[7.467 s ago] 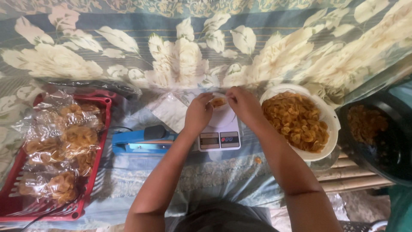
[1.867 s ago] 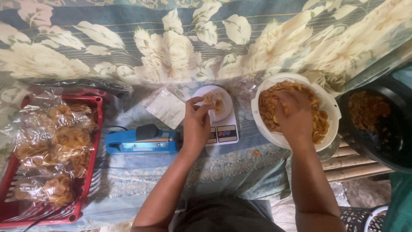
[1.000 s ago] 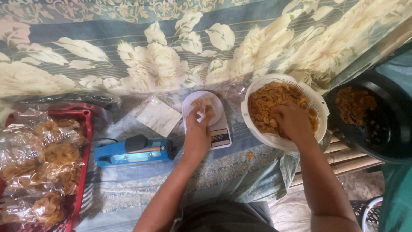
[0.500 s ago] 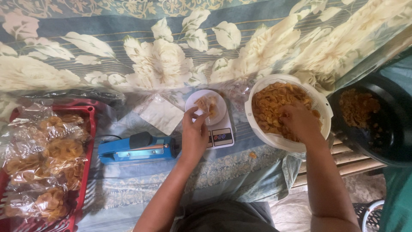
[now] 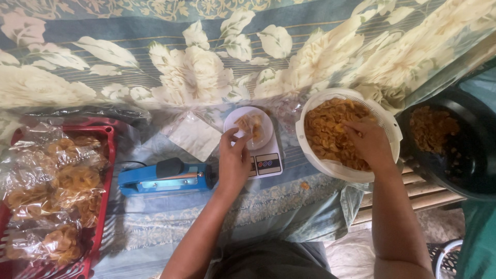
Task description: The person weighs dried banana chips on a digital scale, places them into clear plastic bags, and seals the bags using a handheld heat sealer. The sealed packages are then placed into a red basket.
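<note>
Left hand [image 5: 233, 161] pinched a clear bag [image 5: 250, 125] of chips on the white kitchen scale [image 5: 262, 161], at centre. Right hand [image 5: 368, 142], fingers curled, dug into chips in the white bowl [image 5: 393, 128] at 3 o'clock. Blue sealer [image 5: 164, 176] sat at 9 o'clock.

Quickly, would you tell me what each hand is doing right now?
Left hand: fingers pinching the clear bag on the scale.
Right hand: in the white bowl of chips; grip cannot be told.
</note>
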